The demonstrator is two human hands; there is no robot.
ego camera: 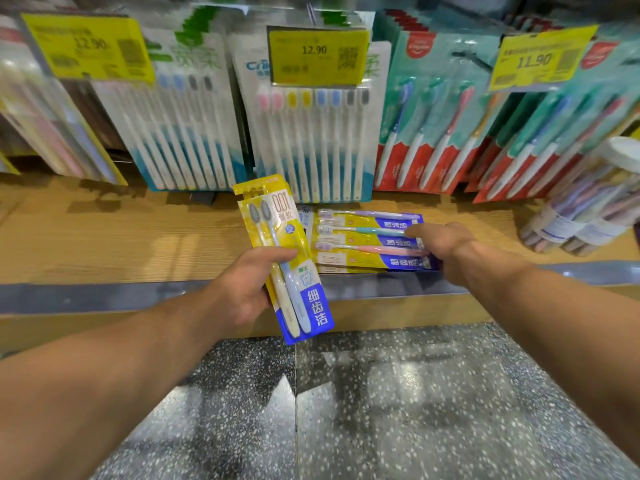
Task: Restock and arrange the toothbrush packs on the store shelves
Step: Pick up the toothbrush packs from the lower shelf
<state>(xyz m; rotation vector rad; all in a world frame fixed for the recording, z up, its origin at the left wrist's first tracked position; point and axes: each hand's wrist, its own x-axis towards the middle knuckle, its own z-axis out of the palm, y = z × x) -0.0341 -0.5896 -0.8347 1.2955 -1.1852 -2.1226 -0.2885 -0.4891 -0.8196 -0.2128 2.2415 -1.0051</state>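
Wooden shelf board (104, 233) spans the frame, light wood grain, with a grey metal front rail (86, 296) along its near edge. Below it, speckled dark terrazzo floor (398, 410) with a tile seam running toward the shelf, glossy, reflections visible.

Far left: pastel toothbrush packs (52, 133) are hung tilted, blurred. A yellow price tag marked 12.90 (90, 46) is seen above them. Next, white multi-brush packs (183, 126) are hung with lower edges near the board. Centre: a second yellow tag, 12.90 (317, 55), is clipped in front of an eight-brush pack (311, 140) with pink, yellow, blue and grey heads.

Left hand (242, 292) is closed around a yellow-and-blue two-brush pack (287, 258), held upright and slightly tilted over the shelf's front edge, thumb across the pack face.

Just right of it, a stack of the same brand's packs (367, 240) is laid flat on the board, brush heads pointing left. Right hand (446, 244) is rested palm-down on the stack's right end, fingers bent over the top pack; whether it is actually gripped cannot be told.

Right side: teal-and-red four-brush packs (433, 126) are hung in rows, a yellow tag marked 11.90 (540, 60) in front. Far right: clear tubs of pastel toothbrushes (581, 209) are lying on the board, white lid visible, blurred.
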